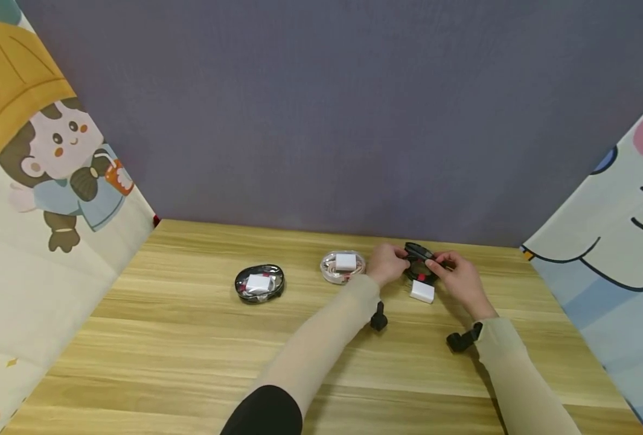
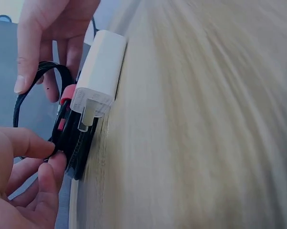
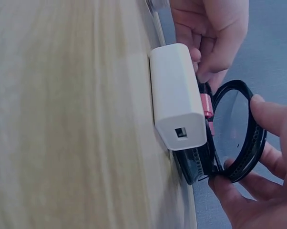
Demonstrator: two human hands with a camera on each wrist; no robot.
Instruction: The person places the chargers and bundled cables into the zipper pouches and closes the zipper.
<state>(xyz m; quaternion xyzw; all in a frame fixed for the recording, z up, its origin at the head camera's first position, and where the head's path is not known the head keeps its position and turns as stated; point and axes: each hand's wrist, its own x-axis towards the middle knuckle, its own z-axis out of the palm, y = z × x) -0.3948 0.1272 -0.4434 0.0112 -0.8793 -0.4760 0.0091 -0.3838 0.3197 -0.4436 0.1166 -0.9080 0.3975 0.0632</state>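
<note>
A small round pouch with black trim (image 1: 419, 249) stands at the back right of the table, its rim raised in a loop. My right hand (image 1: 460, 283) pinches this raised rim between thumb and fingers. On the other side, my left hand (image 1: 387, 264) pinches the pouch's black edge with thumb and forefinger. A red strap (image 3: 207, 106) shows at the pouch, beside black cord-like strands. Right in front of it, a white charger plug (image 1: 422, 292) lies on the wood, its metal prongs (image 2: 87, 116) visible in the left wrist view.
Left of my left hand sits a clear pouch (image 1: 328, 275) with a white charger (image 1: 346, 261) on it. Farther left is a black-trimmed pouch (image 1: 242, 293) with another white charger (image 1: 258, 284). A grey panel (image 1: 321, 121) rises behind the wooden table (image 1: 163, 338).
</note>
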